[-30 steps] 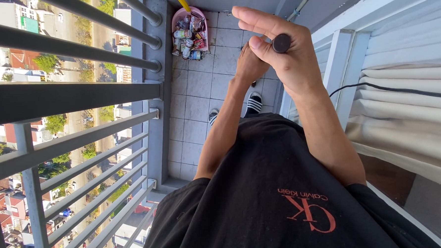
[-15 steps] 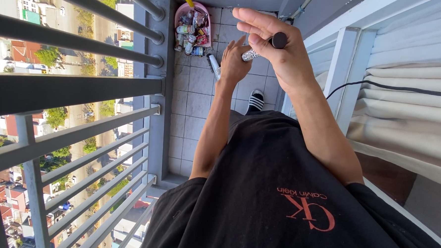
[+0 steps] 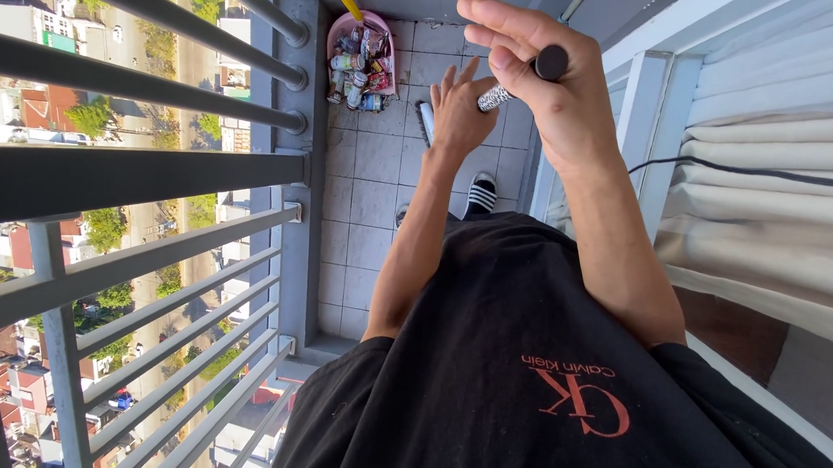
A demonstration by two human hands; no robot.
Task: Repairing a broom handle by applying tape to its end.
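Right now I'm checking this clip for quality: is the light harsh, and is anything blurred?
Head view: hard sunlight hits the railing and the tiled floor, with strong shadow across the black shirt; the right hand on the stick and the left hand look sharp; the wide lens bends the railing bars.
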